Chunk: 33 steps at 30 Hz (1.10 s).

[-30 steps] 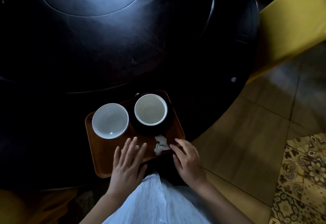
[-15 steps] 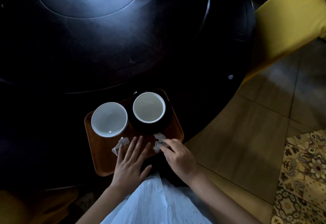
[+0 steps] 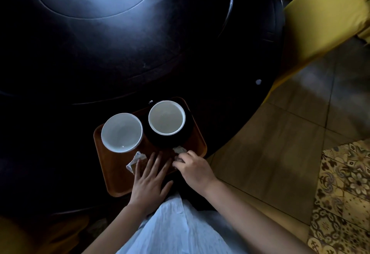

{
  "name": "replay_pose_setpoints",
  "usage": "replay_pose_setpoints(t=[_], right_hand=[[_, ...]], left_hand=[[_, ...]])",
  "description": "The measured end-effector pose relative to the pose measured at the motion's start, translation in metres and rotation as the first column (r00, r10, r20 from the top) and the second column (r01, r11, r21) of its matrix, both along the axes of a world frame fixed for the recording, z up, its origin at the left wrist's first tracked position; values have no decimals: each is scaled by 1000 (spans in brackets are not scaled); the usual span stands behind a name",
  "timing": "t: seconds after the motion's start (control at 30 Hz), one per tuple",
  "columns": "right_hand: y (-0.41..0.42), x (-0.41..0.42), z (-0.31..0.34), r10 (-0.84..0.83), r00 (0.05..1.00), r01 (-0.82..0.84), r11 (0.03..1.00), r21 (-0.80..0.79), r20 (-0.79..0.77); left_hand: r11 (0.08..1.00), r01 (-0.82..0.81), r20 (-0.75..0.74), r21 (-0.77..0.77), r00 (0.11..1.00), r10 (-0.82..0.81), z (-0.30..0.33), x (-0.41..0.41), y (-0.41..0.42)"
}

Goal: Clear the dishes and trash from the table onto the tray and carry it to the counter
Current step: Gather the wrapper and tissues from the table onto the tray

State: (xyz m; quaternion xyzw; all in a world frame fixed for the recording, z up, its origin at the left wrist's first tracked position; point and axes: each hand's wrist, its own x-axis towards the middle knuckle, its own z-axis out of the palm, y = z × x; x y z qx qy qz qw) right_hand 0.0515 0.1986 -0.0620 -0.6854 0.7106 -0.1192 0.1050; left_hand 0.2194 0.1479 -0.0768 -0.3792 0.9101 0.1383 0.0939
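With both white cups (image 3: 121, 132) and paper scraps already on the brown tray (image 3: 116, 175) at the table's near edge, the left hand (image 3: 149, 183) lies flat, fingers spread, while the right hand (image 3: 193, 168) pinches a crumpled scrap (image 3: 179, 150); a hasty lift could topple the saucered cup (image 3: 166, 117).

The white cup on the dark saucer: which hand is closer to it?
Right. The right hand pinches a paper scrap beside the saucer under the cup; the left hand lies flat, lower on the tray.
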Motion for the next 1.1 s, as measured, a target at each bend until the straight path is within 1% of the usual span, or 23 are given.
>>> replay_pose_setpoints(t=[0.07,0.17,0.3,0.33,0.4,0.47,0.57,0.7,0.8,0.87,0.93,1.0,1.1], right_hand=[[0,2,0,9,1000,-9,1000,20,-8],[-1,1,2,43,998,-45,998,53,40],[-5,-13,4,71,965,-100,990,104,254],[-7,-16,5,68,955,-107,987,121,289],[-11,-20,10,70,948,-122,981,151,310],[-13,-20,12,67,946,-119,982,146,319],[-8,-20,14,61,941,-85,995,57,334],[9,-14,21,-7,937,51,992,-116,348],[19,-12,31,-85,932,180,952,-246,353],[22,-13,36,-151,919,268,917,-296,365],[24,-18,43,-217,878,371,871,-321,426],[26,-28,51,-271,821,468,824,-320,502],[30,-53,60,-328,754,557,779,-288,569]], left_hand=[[1000,0,-3,-9,1000,0,0,0,0],[1000,-1,16,-14,1000,1,0,0,0],[1000,-2,41,-6,999,2,1,1,-1],[1000,-4,43,-5,999,4,1,1,-1],[1000,-5,31,-9,1000,5,0,1,-1],[1000,-9,22,-11,1000,9,-1,1,0],[1000,-8,34,-3,999,8,1,1,0],[1000,-16,50,10,999,15,5,0,0],[1000,-28,8,6,1000,28,5,0,3],[999,-35,-57,-2,998,35,7,1,7],[1000,-21,-153,-14,988,18,12,-3,11],[1000,9,-268,-13,963,-12,21,-14,14],[1000,25,-406,-3,914,-24,34,-47,16]])
